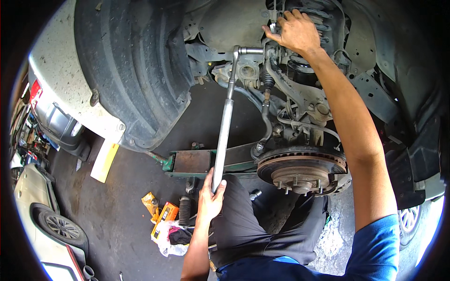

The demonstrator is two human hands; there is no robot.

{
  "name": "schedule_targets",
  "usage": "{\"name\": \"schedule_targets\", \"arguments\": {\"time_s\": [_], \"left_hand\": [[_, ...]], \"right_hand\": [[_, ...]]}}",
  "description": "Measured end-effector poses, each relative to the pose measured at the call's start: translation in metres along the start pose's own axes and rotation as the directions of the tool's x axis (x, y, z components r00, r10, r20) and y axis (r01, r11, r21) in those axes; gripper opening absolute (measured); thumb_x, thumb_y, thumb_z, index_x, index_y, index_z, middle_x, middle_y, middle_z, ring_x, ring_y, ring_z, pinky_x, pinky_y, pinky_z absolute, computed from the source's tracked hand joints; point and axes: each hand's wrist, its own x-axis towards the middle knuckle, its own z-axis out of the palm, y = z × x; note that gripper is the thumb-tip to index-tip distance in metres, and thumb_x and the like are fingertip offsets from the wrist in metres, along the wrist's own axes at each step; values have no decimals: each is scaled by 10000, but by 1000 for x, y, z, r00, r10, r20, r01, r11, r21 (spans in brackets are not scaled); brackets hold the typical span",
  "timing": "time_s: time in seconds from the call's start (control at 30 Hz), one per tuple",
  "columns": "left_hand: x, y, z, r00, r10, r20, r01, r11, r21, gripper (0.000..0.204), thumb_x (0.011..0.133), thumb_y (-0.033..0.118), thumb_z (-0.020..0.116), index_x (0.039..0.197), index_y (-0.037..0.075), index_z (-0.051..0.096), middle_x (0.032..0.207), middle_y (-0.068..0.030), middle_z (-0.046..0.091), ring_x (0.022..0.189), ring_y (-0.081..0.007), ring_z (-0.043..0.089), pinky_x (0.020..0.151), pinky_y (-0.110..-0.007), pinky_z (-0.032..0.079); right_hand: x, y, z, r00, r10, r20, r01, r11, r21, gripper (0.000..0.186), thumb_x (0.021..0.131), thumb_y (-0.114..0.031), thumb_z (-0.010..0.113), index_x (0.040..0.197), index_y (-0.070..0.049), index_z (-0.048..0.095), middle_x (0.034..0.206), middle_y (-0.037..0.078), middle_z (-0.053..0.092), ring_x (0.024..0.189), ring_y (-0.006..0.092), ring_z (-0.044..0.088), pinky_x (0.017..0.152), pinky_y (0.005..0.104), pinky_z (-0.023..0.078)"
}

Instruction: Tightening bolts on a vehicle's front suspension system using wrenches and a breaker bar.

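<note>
One long-handled ratchet (pixel 225 131), steel: set inside the wheel arch, its handle slanted down toward the wearer, its head turned sideways into a socket (pixel 251 50), which is seated against the suspension joint beside the coil spring (pixel 319 21). Whether the fastener is fully covered by the socket cannot be told. One left hand (pixel 212 200): closed around the lower end of the handle, where the best leverage is to be had. One right hand (pixel 300 32): laid palm down high on the suspension, fingers spread and bent, seemingly as a brace; whether anything is gripped beneath it cannot be told. For good work, it is judged, the socket should be kept square and pressed home, force should be applied smoothly across the handle, and the bracing fingers should be kept clear of the ratchet head. A slip would probably be the main risk, the knuckles being best kept away from the arch liner (pixel 126 70) and the brake disc (pixel 302 164). Also listed: one green jack (pixel 192 161), below the arch liner's lower edge; on the floor (pixel 117 187), one ribbed rubber boot (pixel 184 210) beside an orange box (pixel 165 218).
</note>
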Motion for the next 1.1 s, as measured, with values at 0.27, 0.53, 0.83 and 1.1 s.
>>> {"name": "schedule_targets", "arguments": {"time_s": [0.27, 0.53, 0.83, 1.1], "left_hand": [[42, 41, 8, 983, 184, 26, -186, 970, 160, 589, 978, 273, 624, 1453, -4, 413, 1334, -287, 567, 1272, -368, 554, 1037, -412, 450], [43, 20, 7, 973, 217, 79, -222, 973, 58, 638, 989, 208, 612, 1531, 58, 310, 537, 57, 427, 380, -44, 394, 338, -250, 347], [46, 30, 8, 971, 237, 6, -233, 946, 224, 478, 970, 186, 605, 1383, -7, 462, 1027, -229, 690, 931, -304, 706, 825, -404, 550], [69, 23, 15, 995, 93, -47, -79, 970, 229, 265, 905, 238, 674, 982, -12, 633, 779, -232, 695, 645, -381, 699, 591, -452, 550]], "right_hand": [[-7, 3, 4, 999, -23, -24, 22, 999, -34, 588, 916, -578, 533, 848, -38, 755, 905, 133, 699, 914, 265, 643, 819, 387, 520], [-1, -1, 1, 999, -13, 40, 14, 1000, -14, 575, 917, -575, 524, 857, -56, 765, 942, 125, 690, 936, 264, 631, 830, 396, 506], [2, -9, -1, 998, 15, 54, -13, 999, -39, 531, 913, -509, 522, 924, -35, 761, 1003, 165, 692, 975, 334, 629, 877, 454, 508], [10, -24, -15, 968, 176, 179, -183, 983, 22, 480, 871, -334, 580, 1067, 95, 672, 1096, 309, 664, 1082, 436, 627, 969, 516, 473]]}}
